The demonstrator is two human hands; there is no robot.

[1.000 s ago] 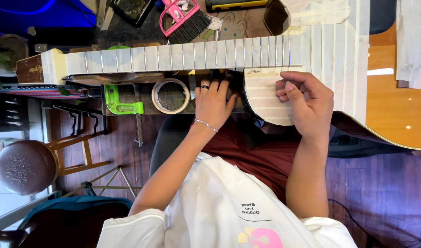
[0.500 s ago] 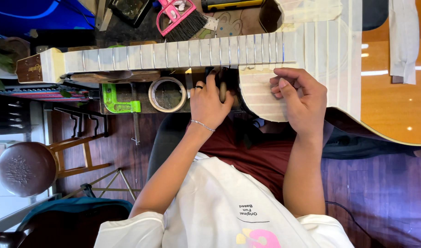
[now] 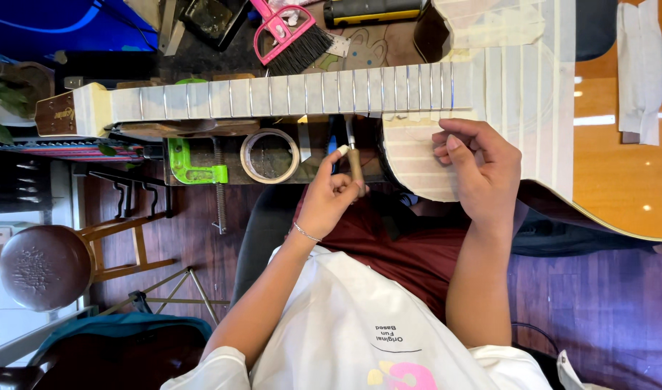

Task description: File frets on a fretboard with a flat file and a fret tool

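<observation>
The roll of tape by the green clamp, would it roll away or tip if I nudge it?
The roll of tape lies flat on its side, so it would probably slide, not roll. It is a thin open ring, likely light. The green clamp beside it may block it leftward.

Bright, even daylight fills the scene, strongest at the right, where the glossy orange guitar body (image 3: 620, 180) throws back white streaks and small specks of glare. The taped fretboard (image 3: 288, 97) reads pale and nearly washed out. The left side is dimmer: the blue area at far left and the space under the surface (image 3: 230, 50) sink into deep shadow. Focus is sharp throughout, with mild wide-angle bending at the edges.
</observation>
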